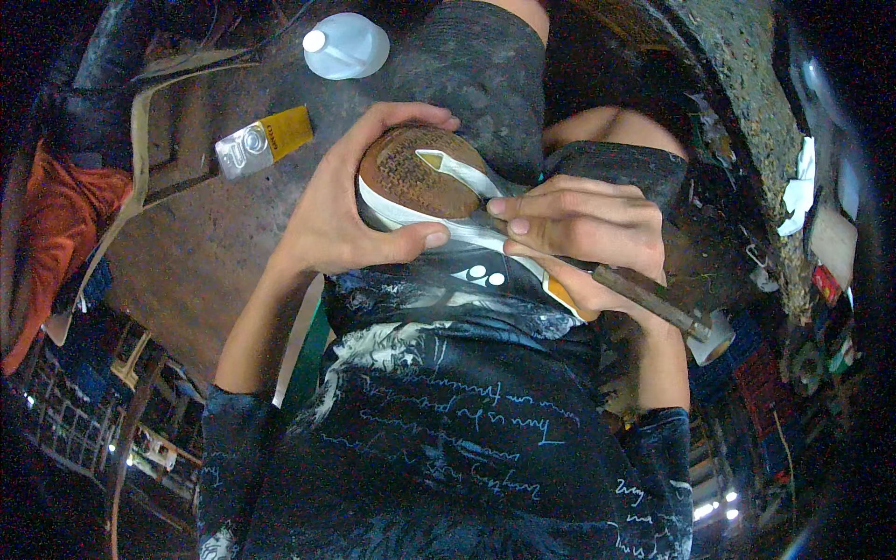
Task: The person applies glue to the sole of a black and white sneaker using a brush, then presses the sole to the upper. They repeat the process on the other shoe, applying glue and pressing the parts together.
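Observation:
A shoe (pixel 401 175) is held sole up above my lap, its brown textured forefoot facing me and white edging around it. A pale, pointed strip (pixel 455 164) lies along the sole, with yellow at its tip. My left hand (pixel 350 201) is wrapped around the toe end, thumb on the near side and fingers on the far side. My right hand (pixel 588 233) is closed on a slim hand tool (pixel 644 297) with a worn brown handle. The tool's dark tip meets the middle of the sole; its exact shape is hidden by my fingers.
A translucent jug (pixel 350 47) with a white cap stands beyond my left hand. A yellow-and-silver packet (pixel 263 142) lies on the brown surface at left. Orange-red cloth (pixel 61 243) hangs at the far left. A rough ledge (pixel 747 103) runs along the right, near white scraps (pixel 799 191).

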Demonstrator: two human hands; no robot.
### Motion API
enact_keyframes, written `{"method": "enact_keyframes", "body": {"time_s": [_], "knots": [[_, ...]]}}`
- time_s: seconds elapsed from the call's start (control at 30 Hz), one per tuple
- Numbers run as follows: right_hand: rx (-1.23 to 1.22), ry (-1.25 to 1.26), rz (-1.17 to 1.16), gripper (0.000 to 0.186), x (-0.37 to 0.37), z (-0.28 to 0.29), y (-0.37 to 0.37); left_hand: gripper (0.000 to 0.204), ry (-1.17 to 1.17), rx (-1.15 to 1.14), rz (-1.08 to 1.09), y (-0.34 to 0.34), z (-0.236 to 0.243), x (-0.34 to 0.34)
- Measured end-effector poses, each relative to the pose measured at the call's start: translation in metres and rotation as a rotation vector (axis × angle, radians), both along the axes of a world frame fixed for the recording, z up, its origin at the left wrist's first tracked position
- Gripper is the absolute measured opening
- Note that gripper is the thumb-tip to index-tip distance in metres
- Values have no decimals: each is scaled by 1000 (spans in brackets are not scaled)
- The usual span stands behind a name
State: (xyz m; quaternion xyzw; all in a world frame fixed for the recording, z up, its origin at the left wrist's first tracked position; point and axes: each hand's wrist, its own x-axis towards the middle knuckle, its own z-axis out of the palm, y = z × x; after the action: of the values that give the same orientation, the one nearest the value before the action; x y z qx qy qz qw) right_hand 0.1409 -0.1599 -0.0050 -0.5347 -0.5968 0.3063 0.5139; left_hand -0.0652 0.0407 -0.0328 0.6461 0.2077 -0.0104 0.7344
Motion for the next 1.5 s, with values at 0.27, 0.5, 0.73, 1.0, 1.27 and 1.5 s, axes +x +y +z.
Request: {"method": "enact_keyframes", "body": {"time_s": [0.27, 0.5, 0.73, 1.0, 1.27, 1.5], "knots": [[11, 124, 126, 24, 14, -8, 3, 95, -89, 5, -37, -3, -7, 0], [23, 68, 88, 27, 7, -10, -12, 98, -164, 12, -62, -2, -16, -2], [-6, 56, 86, 29, 5, -10, -16, 99, -178, -17, -77, -2, -19, -3], [-21, 42, 84, 23, 1, -9, -14, 114, -146, -55, -109, -1, -24, -8], [-22, -19, 29, 20, -17, -10, -17, 101, -174, -47, -108, 2, -23, -12], [-25, 194, -118, 25, 7, 1, -34, 115, -181, -115, -4, -8, -7, -8]]}}
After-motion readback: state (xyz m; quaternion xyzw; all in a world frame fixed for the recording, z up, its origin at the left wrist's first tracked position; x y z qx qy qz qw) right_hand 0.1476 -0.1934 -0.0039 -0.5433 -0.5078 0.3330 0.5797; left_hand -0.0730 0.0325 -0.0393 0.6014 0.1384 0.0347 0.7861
